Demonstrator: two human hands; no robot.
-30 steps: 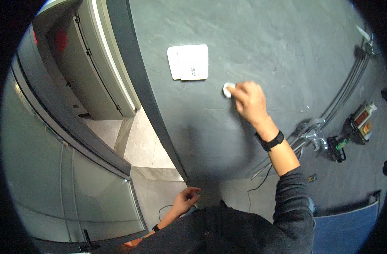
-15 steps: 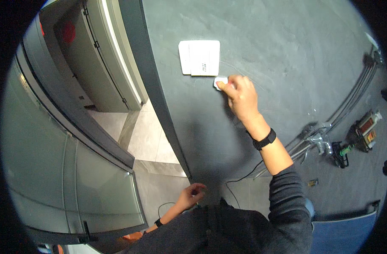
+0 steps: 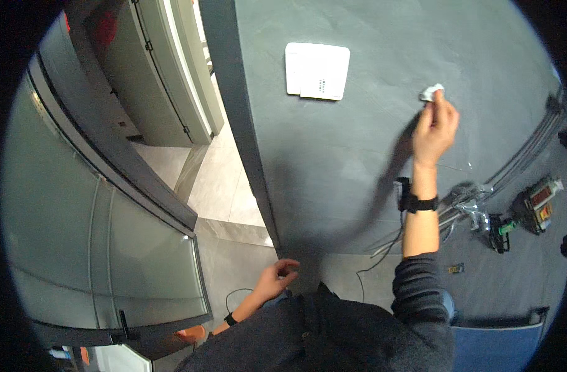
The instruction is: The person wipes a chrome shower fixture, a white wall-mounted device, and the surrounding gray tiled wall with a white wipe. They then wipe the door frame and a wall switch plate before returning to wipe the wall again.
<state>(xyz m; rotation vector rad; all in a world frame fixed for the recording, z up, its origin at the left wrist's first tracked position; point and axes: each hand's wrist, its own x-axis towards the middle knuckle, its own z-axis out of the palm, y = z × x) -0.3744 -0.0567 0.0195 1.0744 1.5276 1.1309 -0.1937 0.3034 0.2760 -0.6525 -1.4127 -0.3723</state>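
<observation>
My right hand is raised over a dark grey surface, right of its middle. Its fingertips pinch a small white object whose kind I cannot make out. To the left, a flat white square box with rounded corners rests against the same surface, apart from the hand. Low in front of my body, my left hand hangs with loosely curled fingers and a gap to the thumb, and nothing shows in it. Black bands circle both wrists.
On the right run grey cables beside crumpled clear plastic. A black tool with a green part lies near them. A doorway and a frosted glass door stand left. Something blue is at lower right.
My right hand has moved right and slightly up, away from the white box, with the small white object still pinched. The view has shifted slightly. My left hand stays low.
</observation>
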